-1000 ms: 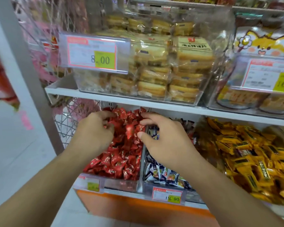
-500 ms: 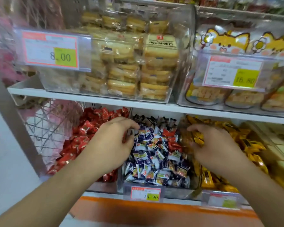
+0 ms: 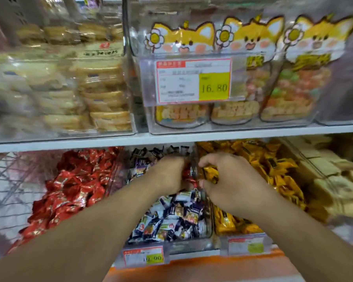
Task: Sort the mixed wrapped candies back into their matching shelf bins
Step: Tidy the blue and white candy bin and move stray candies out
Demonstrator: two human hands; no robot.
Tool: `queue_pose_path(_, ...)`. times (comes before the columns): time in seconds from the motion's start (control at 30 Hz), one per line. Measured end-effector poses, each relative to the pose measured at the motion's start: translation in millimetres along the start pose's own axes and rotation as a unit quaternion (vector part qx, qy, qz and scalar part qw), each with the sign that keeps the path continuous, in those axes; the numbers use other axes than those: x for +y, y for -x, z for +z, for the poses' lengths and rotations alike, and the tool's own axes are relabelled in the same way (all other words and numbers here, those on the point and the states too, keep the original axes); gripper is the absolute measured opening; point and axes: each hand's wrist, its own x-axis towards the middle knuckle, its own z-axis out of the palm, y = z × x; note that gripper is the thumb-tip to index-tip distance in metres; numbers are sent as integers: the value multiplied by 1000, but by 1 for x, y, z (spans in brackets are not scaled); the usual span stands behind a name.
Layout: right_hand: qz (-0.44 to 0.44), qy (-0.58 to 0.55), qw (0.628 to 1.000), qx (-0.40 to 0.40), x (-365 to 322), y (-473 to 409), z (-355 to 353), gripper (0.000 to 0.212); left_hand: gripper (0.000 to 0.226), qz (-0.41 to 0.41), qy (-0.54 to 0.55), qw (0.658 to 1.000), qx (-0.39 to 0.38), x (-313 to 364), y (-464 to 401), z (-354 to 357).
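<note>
Moved inward since before: two hands, now close together over middle bin [image 3: 209,234].
Right hand [image 3: 230,180] pinching one yellow candy [image 3: 211,175]; left hand [image 3: 169,174] curled among red candies [image 3: 189,177], grip unclear.

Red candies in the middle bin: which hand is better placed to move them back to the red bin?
Left. The left hand is already over the stray red candies in the middle bin, beside the red bin. The right hand grips a yellow candy.
</note>
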Motion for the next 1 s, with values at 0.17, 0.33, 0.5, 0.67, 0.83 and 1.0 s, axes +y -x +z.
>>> queue_pose_path(0.17, -25, -8, 1000, 15, 6, -3, 1, 43, 33, 9, -45, 999, 1, -6, -16, 3)
queue_pose_path(0.33, -37, -10, 999, 23, 7, -2, 1, 43, 28, 1, -44, 999, 24, -10, -19, 9)
queue_pose_path(0.5, -44, -7, 999, 29, 7, -1, 2, 41, 19, -21, -6, 997, 68, -9, -10, 9)
queue_pose_path(0.67, -40, -5, 999, 27, 5, 0, 2, 41, 8, -21, 11, 994, 108, -5, 2, 2)
queue_pose_path(0.83, -34, -5, 999, 23, 2, 0, 2, 40, 12, -54, 109, 976, 181, -6, 17, -10)
queue_pose_path(1.0, -39, 0, 999, 25, -3, 1, 1, 50, 9, -102, 303, 925, 206, -6, 55, -27)
